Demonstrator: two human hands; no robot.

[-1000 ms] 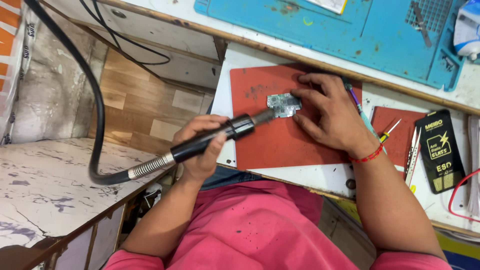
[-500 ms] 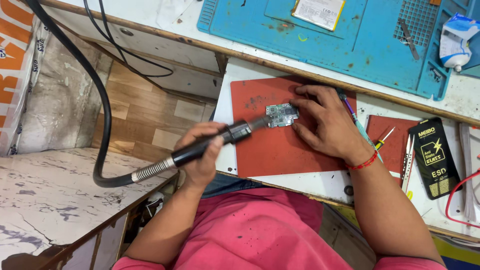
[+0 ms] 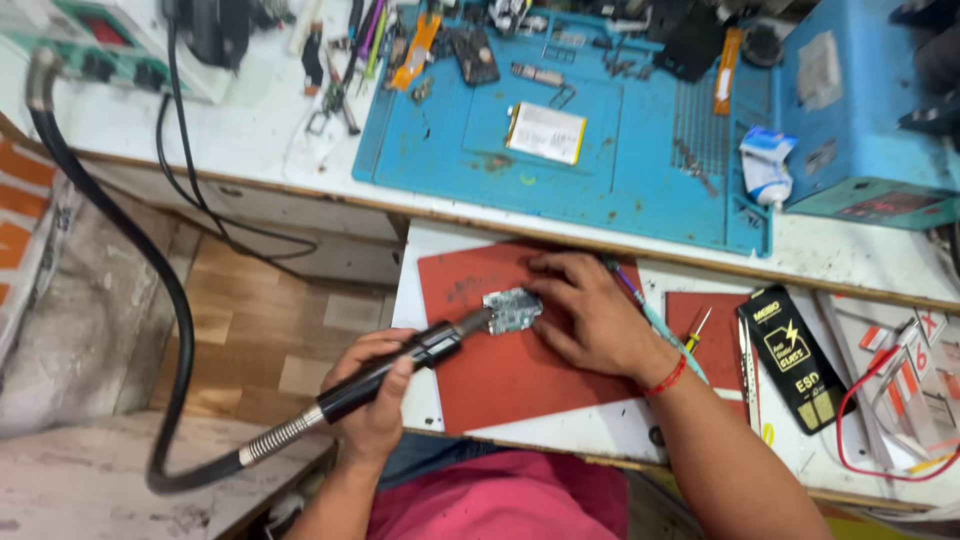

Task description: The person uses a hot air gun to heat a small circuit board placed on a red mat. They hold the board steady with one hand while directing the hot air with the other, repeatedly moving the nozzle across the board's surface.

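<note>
1. Two bare hands are working over a red mat (image 3: 500, 385) on the white bench.
2. The left hand (image 3: 372, 398) is reaching in from the lower left, forearm pointing up toward the mat, and its fingers are wrapping fully around the black handle of a hot-air tool (image 3: 400, 368).
3. This tool is lying slanted, and its metal nozzle is touching, or almost touching, the left edge of a small circuit board (image 3: 513, 310).
4. The right hand (image 3: 590, 318) is coming from the lower right, with a red thread bracelet (image 3: 665, 378) at the wrist.
5. It is resting palm down on the mat, fingers bent and pressing the right side of the board, holding it flat.
6. A thick black hose (image 3: 150, 290) is running from the handle to the upper left.
</note>
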